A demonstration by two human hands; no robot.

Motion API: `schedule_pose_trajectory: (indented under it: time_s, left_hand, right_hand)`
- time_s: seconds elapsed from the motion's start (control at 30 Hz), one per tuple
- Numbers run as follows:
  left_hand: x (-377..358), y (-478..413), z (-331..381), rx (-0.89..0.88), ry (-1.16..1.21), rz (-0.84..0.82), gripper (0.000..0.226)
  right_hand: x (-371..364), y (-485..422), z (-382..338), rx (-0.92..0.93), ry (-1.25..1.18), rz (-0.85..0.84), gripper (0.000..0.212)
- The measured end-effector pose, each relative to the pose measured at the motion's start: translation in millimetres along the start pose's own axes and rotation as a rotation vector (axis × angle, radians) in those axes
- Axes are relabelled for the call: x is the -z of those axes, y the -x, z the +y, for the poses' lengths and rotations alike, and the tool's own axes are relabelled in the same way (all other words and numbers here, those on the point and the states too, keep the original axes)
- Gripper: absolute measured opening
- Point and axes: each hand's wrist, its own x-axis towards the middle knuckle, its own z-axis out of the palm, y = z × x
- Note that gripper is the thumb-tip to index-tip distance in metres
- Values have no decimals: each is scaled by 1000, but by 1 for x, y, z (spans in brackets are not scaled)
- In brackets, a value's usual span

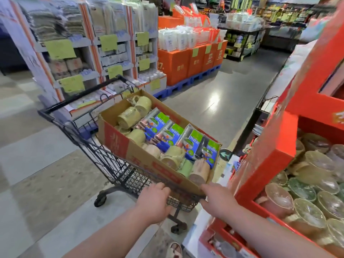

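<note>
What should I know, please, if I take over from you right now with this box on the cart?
Left grip: curled on the near edge of the cardboard box, where it meets the cart rim.
Right grip: pinches the box's near right corner.
Things: the box lies tilted across the top of the black wire cart, full of wrapped mugs and blue-green packs.
Done: box is on the cart.
Left: probably steady it and unload at the orange display on the right.
</note>
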Motion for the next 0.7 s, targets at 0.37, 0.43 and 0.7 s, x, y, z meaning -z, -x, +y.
schedule_pose_trajectory:
  time_s: [0.37,0.43,0.7]
  left_hand:
    - [33,-72,-66,107,-38,-16,45]
    - [40,-94,-67,106,-36,-33,45]
    - [52,-185,-51,49,-15,-123,47]
  right_hand:
    - [10,-123,28,-188,-186,-34,34]
    - [10,-142,40,-253,-214,-62,37]
    - [-7,-187,74,-443,-336,-140,35]
